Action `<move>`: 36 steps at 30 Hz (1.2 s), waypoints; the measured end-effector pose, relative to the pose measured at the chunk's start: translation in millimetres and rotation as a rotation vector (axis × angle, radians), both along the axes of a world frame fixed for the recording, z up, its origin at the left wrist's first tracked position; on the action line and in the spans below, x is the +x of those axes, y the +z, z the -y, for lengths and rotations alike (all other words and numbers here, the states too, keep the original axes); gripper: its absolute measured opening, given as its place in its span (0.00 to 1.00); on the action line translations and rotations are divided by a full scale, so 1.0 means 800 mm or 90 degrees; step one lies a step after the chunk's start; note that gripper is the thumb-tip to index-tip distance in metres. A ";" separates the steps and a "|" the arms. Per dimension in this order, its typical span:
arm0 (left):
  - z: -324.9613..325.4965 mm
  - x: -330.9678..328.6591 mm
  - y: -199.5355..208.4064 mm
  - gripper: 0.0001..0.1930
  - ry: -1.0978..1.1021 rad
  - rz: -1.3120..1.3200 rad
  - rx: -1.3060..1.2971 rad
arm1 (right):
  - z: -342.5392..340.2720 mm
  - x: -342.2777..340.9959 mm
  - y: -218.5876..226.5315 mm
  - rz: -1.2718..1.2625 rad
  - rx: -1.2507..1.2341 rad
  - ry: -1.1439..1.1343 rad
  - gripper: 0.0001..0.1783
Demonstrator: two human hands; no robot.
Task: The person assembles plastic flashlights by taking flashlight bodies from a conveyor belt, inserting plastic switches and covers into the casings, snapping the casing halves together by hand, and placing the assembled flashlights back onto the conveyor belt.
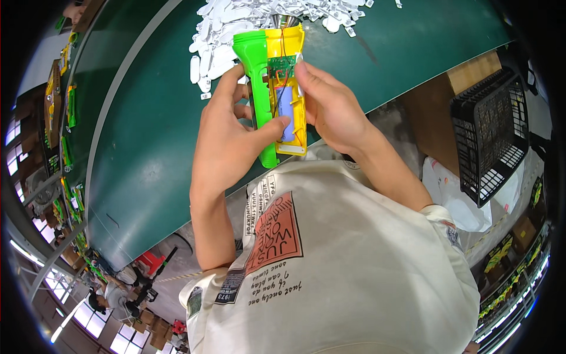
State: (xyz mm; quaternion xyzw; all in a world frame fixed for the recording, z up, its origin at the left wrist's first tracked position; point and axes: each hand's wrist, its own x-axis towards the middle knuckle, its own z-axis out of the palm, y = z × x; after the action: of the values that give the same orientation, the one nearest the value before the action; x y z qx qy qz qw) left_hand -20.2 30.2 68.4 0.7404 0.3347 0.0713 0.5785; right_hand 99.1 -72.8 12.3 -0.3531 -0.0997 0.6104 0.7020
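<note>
Both my hands hold a flashlight whose casing is split open lengthwise, above the near edge of the green table. My left hand (227, 135) is wrapped round the green casing half (257, 88), and its thumb presses on the blue cylindrical battery (285, 112). My right hand (333, 103) grips the yellow casing half (299, 112) by its right side, thumb near the top beside a small white piece. Inside the yellow half sit a green circuit board (282, 65), thin red and dark wires, and the battery. A silvery reflector (285, 22) shows at the far end.
A pile of small white plastic parts (227, 29) spreads over the far side of the green table (153, 135). To the right are a black plastic crate (492, 130), a cardboard box (430, 112) and a white bag (454, 197). Green flashlights (72, 106) line the left; another person (115, 298) is at lower left.
</note>
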 end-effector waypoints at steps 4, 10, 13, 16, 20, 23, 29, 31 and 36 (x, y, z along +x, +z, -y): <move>0.005 0.005 0.004 0.36 -0.001 -0.007 -0.006 | 0.002 0.000 0.012 -0.013 -0.032 -0.020 0.22; 0.006 0.010 0.005 0.37 -0.011 -0.017 0.002 | 0.009 0.006 0.007 0.043 -0.011 -0.002 0.22; 0.010 0.014 0.003 0.37 0.001 -0.005 -0.011 | 0.011 0.006 0.000 0.051 -0.008 0.000 0.23; 0.009 0.015 0.001 0.36 -0.002 -0.026 -0.019 | 0.013 0.006 0.000 0.034 -0.018 -0.022 0.22; 0.007 0.015 -0.002 0.34 -0.004 -0.028 0.016 | 0.015 0.011 -0.003 0.008 0.001 -0.005 0.22; 0.012 0.018 0.003 0.33 0.032 -0.005 -0.001 | 0.015 0.008 0.004 0.037 -0.033 -0.043 0.22; 0.019 0.025 -0.002 0.33 0.018 -0.019 0.073 | 0.018 0.010 0.002 0.144 -0.012 -0.038 0.22; 0.020 0.025 -0.004 0.34 0.014 -0.035 0.110 | 0.019 0.012 0.003 0.160 -0.020 -0.036 0.22; 0.033 0.041 0.008 0.34 0.017 -0.089 0.143 | 0.018 0.011 0.001 0.086 -0.012 -0.078 0.20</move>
State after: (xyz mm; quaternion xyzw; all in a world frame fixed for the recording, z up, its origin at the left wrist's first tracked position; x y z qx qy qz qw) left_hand 12.4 3.7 75.2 0.7992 0.3742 0.0641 0.4661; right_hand 108.2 -86.9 12.8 -0.4056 -0.1190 0.5422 0.7262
